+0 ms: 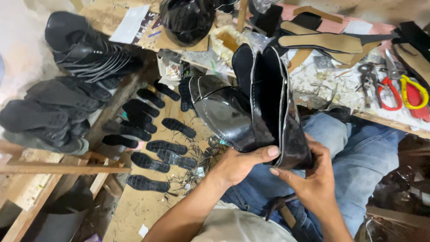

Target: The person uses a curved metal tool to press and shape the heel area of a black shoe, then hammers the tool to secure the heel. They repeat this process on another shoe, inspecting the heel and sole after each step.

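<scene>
I hold a stack of glossy black shoe uppers upright over my lap, their edges fanned toward the bench. My left hand grips the stack from the left, thumb pressed across its lower edge. On the right, my right hand pinches the outermost black piece near its bottom corner. My legs are in blue jeans.
Several black ridged soles lie on the floor at left. Stacked black soles and uppers fill shelves further left. The workbench carries tan insoles, red-handled pliers, yellow-handled scissors and scraps. A black plastic bag sits behind.
</scene>
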